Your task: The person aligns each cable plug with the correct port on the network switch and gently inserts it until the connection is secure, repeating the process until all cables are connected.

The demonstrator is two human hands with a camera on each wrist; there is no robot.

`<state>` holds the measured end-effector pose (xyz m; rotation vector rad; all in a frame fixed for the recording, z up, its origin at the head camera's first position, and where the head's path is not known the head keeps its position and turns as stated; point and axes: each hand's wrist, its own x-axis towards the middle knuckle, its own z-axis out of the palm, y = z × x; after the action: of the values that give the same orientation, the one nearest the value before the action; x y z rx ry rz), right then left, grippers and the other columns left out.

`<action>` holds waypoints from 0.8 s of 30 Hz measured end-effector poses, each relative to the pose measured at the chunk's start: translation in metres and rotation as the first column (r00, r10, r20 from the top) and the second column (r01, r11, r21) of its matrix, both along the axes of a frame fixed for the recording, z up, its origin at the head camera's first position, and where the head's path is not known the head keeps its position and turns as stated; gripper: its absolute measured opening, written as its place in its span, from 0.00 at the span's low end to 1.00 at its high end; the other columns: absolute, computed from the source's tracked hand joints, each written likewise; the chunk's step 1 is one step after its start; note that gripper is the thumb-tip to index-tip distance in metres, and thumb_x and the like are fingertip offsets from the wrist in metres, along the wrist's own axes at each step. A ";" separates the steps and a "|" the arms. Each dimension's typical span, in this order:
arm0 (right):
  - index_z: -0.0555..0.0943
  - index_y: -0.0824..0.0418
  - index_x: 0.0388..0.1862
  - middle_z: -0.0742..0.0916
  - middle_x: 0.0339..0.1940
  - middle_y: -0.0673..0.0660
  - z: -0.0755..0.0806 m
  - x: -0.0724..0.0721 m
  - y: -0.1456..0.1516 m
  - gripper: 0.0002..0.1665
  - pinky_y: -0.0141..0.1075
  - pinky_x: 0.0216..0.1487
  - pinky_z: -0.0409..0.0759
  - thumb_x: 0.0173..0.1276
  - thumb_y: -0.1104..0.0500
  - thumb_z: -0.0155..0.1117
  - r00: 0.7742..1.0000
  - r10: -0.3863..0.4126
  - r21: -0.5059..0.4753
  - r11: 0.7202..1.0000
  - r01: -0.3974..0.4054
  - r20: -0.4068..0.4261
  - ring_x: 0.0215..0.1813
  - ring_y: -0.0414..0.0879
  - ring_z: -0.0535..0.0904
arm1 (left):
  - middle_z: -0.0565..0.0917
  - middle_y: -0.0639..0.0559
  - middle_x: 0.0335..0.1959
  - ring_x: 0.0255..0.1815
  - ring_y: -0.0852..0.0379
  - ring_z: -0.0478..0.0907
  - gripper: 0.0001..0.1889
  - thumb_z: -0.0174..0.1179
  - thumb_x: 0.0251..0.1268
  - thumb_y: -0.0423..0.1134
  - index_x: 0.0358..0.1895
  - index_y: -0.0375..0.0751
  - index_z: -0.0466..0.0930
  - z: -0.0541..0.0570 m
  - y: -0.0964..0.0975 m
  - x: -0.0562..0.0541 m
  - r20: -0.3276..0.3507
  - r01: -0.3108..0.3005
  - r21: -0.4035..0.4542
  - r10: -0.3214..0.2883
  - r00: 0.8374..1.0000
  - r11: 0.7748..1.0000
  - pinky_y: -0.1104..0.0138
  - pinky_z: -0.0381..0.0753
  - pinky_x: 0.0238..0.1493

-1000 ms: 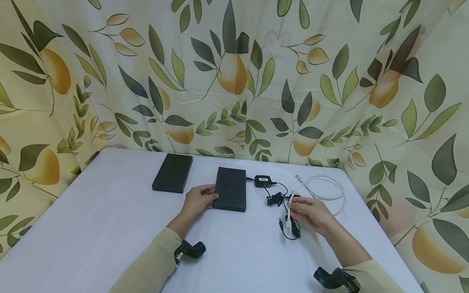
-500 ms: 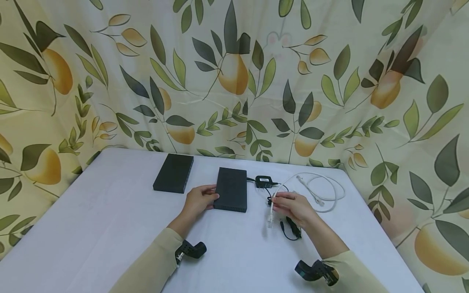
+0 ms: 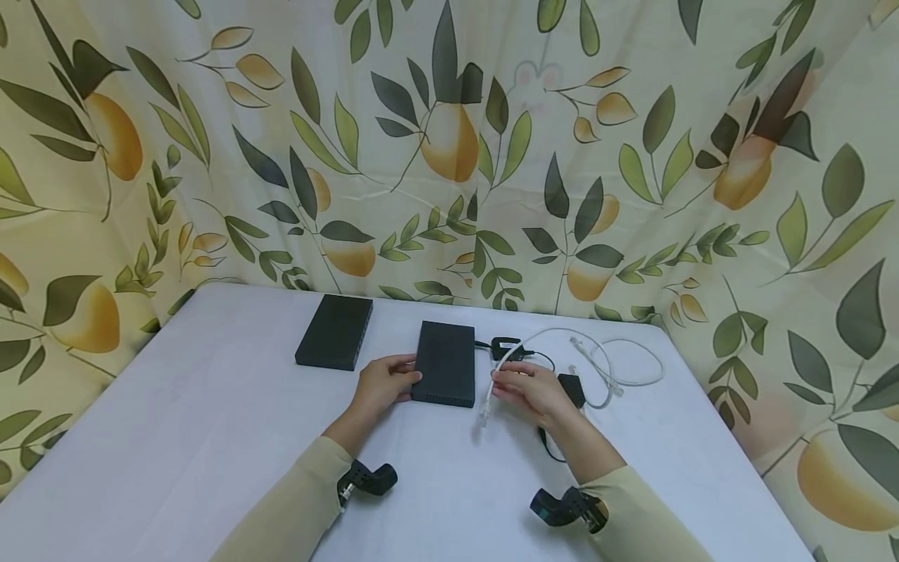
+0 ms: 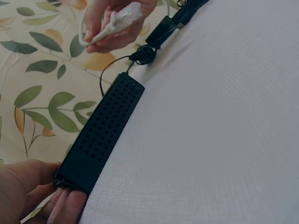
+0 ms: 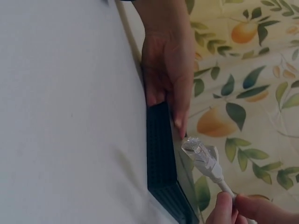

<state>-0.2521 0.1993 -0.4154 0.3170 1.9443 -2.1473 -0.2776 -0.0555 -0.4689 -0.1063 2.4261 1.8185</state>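
Note:
A flat black network switch [image 3: 444,363] with a perforated edge lies on the white cloth. My left hand [image 3: 379,382] holds its left side, thumb on top and fingers at the edge, as the left wrist view shows. To the right of the switch, my right hand [image 3: 530,394] pinches a white Ethernet cable [image 3: 544,332] just behind its clear plug [image 5: 196,151]. The plug points down toward the table, apart from the switch in the head view. From my right hand the cable arcs back into loose loops on the right.
A second black box [image 3: 333,332] lies at the back left. A black power adapter [image 3: 507,343] sits behind my right hand, its cord running to the switch. Another black adapter [image 3: 572,388] lies partly hidden by the right hand. A patterned curtain [image 3: 449,257] hangs behind the table.
My right hand has moved left with the Ethernet cable's plug, from over the black cords to near the switch. My left hand keeps its hold on the switch.

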 end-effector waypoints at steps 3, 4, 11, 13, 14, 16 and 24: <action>0.70 0.79 0.59 0.87 0.33 0.55 -0.004 -0.003 -0.008 0.23 0.33 0.41 0.87 0.67 0.72 0.62 1.000 -0.001 -0.016 1.000 0.001 -0.011 0.35 0.42 0.86 | 0.85 0.48 0.49 0.43 0.55 0.83 0.21 0.67 0.62 0.36 0.60 0.47 0.81 0.000 0.000 0.000 0.006 -0.004 0.002 0.004 1.000 1.000 0.67 0.87 0.35; 0.70 0.79 0.59 0.87 0.32 0.55 -0.005 -0.004 -0.010 0.23 0.33 0.41 0.87 0.67 0.73 0.62 1.000 -0.004 -0.021 1.000 0.003 -0.012 0.35 0.41 0.86 | 0.85 0.48 0.49 0.43 0.55 0.83 0.21 0.68 0.62 0.36 0.60 0.47 0.81 0.000 0.000 0.000 0.010 -0.006 0.004 0.006 1.000 1.000 0.67 0.87 0.35; 0.69 0.81 0.58 0.86 0.30 0.55 -0.014 -0.006 -0.025 0.21 0.33 0.41 0.87 0.67 0.75 0.59 1.000 -0.009 -0.094 0.996 0.007 -0.026 0.33 0.41 0.85 | 0.85 0.47 0.49 0.43 0.54 0.83 0.22 0.68 0.62 0.36 0.60 0.46 0.81 0.001 0.001 0.001 0.012 -0.005 -0.007 0.005 1.000 1.000 0.67 0.87 0.36; 0.71 0.79 0.55 0.87 0.30 0.55 -0.015 -0.007 -0.029 0.18 0.33 0.42 0.87 0.67 0.76 0.59 1.000 -0.016 -0.122 0.992 0.014 -0.020 0.33 0.42 0.86 | 0.85 0.47 0.49 0.43 0.54 0.83 0.21 0.68 0.62 0.36 0.60 0.47 0.81 0.001 0.001 0.001 0.015 -0.009 -0.008 0.009 1.000 1.000 0.67 0.87 0.36; 0.72 0.78 0.53 0.87 0.31 0.56 -0.016 -0.007 -0.031 0.16 0.34 0.42 0.87 0.67 0.76 0.59 1.000 -0.021 -0.138 0.990 0.019 -0.019 0.33 0.42 0.86 | 0.85 0.47 0.49 0.43 0.54 0.83 0.21 0.68 0.62 0.36 0.60 0.47 0.81 0.001 0.001 0.001 0.013 -0.008 -0.010 0.008 1.000 1.000 0.67 0.87 0.36; 0.74 0.75 0.49 0.87 0.31 0.56 -0.017 -0.007 -0.035 0.12 0.34 0.42 0.87 0.66 0.77 0.58 0.999 -0.021 -0.155 0.988 0.017 -0.025 0.33 0.43 0.86 | 0.85 0.47 0.49 0.43 0.54 0.84 0.21 0.68 0.62 0.36 0.60 0.47 0.81 0.001 0.001 0.001 0.004 -0.004 -0.015 0.004 1.000 1.000 0.67 0.87 0.36; 0.76 0.74 0.42 0.86 0.27 0.55 -0.023 -0.010 -0.044 0.08 0.33 0.40 0.87 0.66 0.78 0.58 0.997 -0.068 -0.180 0.982 0.061 -0.031 0.31 0.43 0.86 | 0.85 0.47 0.49 0.44 0.54 0.84 0.21 0.68 0.62 0.36 0.59 0.47 0.82 -0.001 0.000 -0.001 0.003 -0.002 0.003 0.002 1.000 1.000 0.67 0.87 0.36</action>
<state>-0.2617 0.1549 -0.4386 0.3136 1.7653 -2.3655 -0.2782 -0.0551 -0.4698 -0.1109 2.4222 1.8216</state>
